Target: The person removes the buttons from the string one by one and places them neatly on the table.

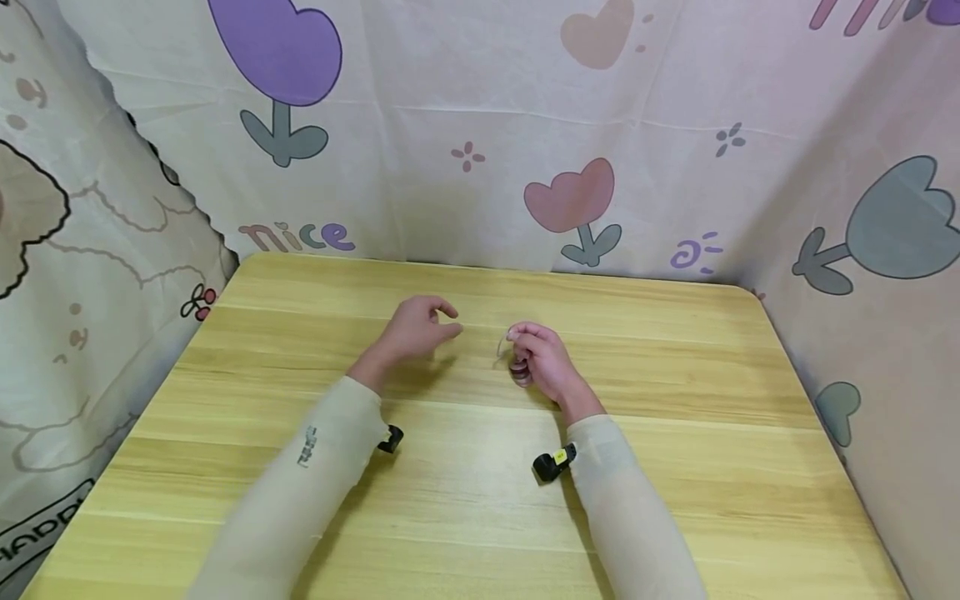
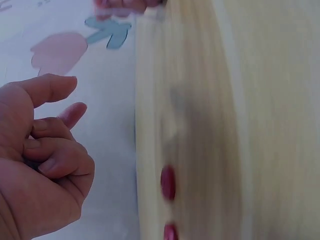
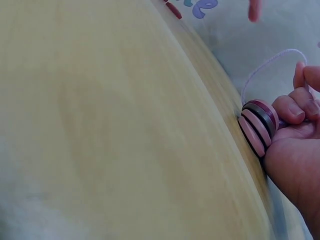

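Observation:
My right hand (image 1: 546, 360) pinches a thin pale cord (image 3: 267, 62), which curves in a loop from the fingertips. A stack of round, flat pink, maroon and black discs (image 3: 259, 125) sits at the cord's other end, beside the curled lower fingers and the palm. My left hand (image 1: 418, 327) hovers over the table to the left of the right hand. Its thumb and index finger stand apart with nothing between them, while the other fingers curl loosely toward the palm. Two small dark red pieces (image 2: 168, 183) show against the tabletop in the left wrist view.
The pale wooden table (image 1: 465, 500) reaches back to a printed cloth (image 1: 465, 75) hanging behind it. More cloth hangs along both sides. A small black wrist camera (image 1: 553, 463) sticks out from the right sleeve, another (image 1: 391, 439) from the left one.

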{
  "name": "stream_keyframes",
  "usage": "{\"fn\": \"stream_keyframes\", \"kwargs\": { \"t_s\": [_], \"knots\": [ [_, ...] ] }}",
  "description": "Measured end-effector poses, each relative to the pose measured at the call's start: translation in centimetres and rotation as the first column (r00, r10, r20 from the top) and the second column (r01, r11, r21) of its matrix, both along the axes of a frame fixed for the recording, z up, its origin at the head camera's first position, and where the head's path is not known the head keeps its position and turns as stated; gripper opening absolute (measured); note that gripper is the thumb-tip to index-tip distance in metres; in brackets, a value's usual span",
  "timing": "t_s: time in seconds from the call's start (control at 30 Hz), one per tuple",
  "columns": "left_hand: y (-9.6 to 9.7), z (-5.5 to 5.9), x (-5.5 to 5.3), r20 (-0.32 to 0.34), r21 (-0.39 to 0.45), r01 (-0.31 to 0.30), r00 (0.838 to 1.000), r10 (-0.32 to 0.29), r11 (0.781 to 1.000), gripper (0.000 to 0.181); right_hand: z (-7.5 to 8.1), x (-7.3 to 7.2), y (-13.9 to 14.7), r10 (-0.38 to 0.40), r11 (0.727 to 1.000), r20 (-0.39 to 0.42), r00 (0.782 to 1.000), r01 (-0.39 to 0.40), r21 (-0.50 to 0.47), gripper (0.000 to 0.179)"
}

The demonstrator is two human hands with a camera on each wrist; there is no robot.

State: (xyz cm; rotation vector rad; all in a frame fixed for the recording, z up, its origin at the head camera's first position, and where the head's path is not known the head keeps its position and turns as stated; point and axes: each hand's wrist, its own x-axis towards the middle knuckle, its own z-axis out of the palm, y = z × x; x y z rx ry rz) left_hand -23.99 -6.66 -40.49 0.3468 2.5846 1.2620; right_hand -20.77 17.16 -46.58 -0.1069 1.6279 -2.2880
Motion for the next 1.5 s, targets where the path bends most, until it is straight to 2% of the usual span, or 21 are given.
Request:
{"fn": "stream_keyframes", "kwargs": {
  "t_s": [0.2,0.3,0.57,0.87,1.13,1.23,1.37,1.5],
  "knots": [
    [2.7,-0.3,0.7,0.04,-0.003,0.029,0.999,-0.029,1.0,0.027,0.1,-0.1,-0.3,-0.016,1.0,0.01,1.0,0.016,0.008,0.026],
    [3.4,-0.4,0.9,0.046,-0.009,0.038,0.998,-0.037,0.999,0.022,0.1,-0.1,-0.4,-0.007,1.0,0.009,1.0,0.007,0.005,0.027],
    [4.4,-0.7,1.1,0.029,-0.037,0.079,0.997,-0.078,0.996,0.015,0.1,-0.2,-0.5,-0.008,1.0,0.007,1.0,0.008,0.014,0.039],
    [5.0,-1.1,1.2,-0.006,-0.057,0.111,0.994,-0.111,0.992,0.008,0.0,-0.1,-0.3,-0.003,1.0,0.01,1.0,0.003,0.01,0.038],
    [5.6,-1.6,1.4,-0.042,-0.052,0.091,0.995,-0.093,0.994,0.01,0.0,0.0,-0.2,0.0,1.0,0.006,1.0,0.0,0.005,0.034],
    [5.7,-1.7,1.4,-0.056,-0.029,0.065,0.996,-0.066,0.997,0.01,0.0,0.0,-0.1,-0.001,1.0,0.003,1.0,0.001,0.001,0.036],
    [5.7,-1.4,1.5,-0.072,0.042,-0.005,0.997,0.008,0.999,0.009,0.1,0.1,-0.1,-0.001,1.0,-0.006,1.0,0.001,0.002,0.036],
    [5.7,-1.0,1.7,-0.09,0.115,-0.035,0.995,0.046,0.993,0.009,0.1,-0.1,-0.1,0.02,1.0,-0.019,1.0,-0.019,0.015,0.03]
  ]
}}
